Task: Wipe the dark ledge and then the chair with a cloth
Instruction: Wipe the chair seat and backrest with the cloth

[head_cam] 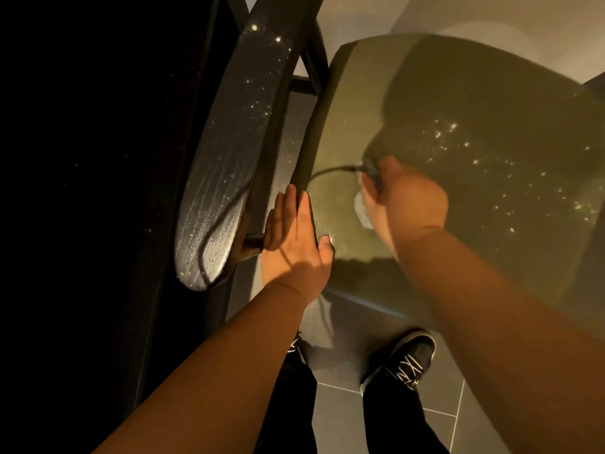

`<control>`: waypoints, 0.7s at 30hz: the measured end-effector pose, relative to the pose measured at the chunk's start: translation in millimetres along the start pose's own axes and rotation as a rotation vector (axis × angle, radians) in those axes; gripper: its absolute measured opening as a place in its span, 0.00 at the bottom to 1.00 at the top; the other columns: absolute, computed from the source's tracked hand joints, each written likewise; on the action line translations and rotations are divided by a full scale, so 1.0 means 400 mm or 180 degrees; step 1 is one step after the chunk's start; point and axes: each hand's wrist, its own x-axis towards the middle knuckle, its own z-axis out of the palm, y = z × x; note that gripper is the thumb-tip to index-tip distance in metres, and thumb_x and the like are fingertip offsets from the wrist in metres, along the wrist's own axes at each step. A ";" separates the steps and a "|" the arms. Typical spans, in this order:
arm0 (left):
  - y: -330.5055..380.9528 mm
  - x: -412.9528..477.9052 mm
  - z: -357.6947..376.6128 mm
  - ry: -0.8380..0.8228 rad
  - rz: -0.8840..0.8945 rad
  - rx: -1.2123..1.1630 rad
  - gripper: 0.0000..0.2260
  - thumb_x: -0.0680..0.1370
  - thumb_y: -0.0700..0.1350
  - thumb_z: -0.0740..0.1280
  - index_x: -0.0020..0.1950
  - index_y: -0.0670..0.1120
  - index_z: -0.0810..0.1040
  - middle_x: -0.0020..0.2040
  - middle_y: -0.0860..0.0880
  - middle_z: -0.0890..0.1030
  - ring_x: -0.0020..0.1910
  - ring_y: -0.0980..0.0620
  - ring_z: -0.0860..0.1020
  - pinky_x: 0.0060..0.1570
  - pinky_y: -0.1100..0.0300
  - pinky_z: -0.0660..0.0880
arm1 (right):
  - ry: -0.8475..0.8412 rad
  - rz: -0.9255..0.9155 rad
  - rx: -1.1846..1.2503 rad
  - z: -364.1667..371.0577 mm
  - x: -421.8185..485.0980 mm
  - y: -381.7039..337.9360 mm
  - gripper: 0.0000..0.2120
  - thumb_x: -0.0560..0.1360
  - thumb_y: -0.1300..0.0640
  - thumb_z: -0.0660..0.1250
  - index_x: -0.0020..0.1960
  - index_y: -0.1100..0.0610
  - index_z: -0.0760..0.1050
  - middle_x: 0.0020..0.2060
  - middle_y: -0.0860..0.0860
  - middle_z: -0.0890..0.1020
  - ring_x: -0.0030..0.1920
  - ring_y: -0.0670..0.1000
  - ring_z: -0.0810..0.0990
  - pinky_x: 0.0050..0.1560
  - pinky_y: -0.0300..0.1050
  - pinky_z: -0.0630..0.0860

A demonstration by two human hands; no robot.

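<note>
Right hand point(409, 204) grips the white cloth point(361, 211), pressed on the olive chair seat point(458, 109). I read the left hand point(294, 237) as released: fingers straight, flat on the seat's left edge. Dark ledge point(226, 152) lies just left of the chair.

Glossy olive chair seat point(425, 126), sheeny dark ledge point(229, 142)

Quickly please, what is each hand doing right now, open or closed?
Left hand: open, fingers straight, resting on the edge of the chair seat.
Right hand: closed, holding the white cloth against the chair seat.
</note>
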 end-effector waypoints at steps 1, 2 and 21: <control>-0.001 0.000 0.004 0.0062 0.0008 -0.0039 0.36 0.78 0.53 0.56 0.85 0.41 0.57 0.86 0.42 0.55 0.85 0.41 0.52 0.82 0.42 0.53 | 0.0011 -0.0032 0.0013 0.001 -0.003 -0.014 0.16 0.80 0.44 0.63 0.51 0.57 0.76 0.41 0.59 0.81 0.40 0.64 0.79 0.37 0.51 0.68; -0.002 0.000 0.008 0.0103 0.0005 -0.0072 0.36 0.78 0.53 0.56 0.85 0.41 0.57 0.85 0.42 0.56 0.85 0.41 0.53 0.81 0.42 0.54 | 0.0044 -0.0041 -0.0014 -0.002 -0.007 -0.026 0.18 0.80 0.42 0.62 0.53 0.57 0.76 0.44 0.58 0.81 0.43 0.63 0.79 0.42 0.52 0.69; 0.006 -0.002 -0.017 -0.0360 -0.0102 0.0363 0.36 0.80 0.54 0.55 0.86 0.44 0.50 0.87 0.44 0.47 0.85 0.44 0.45 0.83 0.43 0.51 | -0.0078 -0.0184 -0.0071 -0.026 -0.135 0.022 0.24 0.66 0.44 0.77 0.55 0.57 0.78 0.53 0.59 0.76 0.51 0.62 0.75 0.48 0.53 0.68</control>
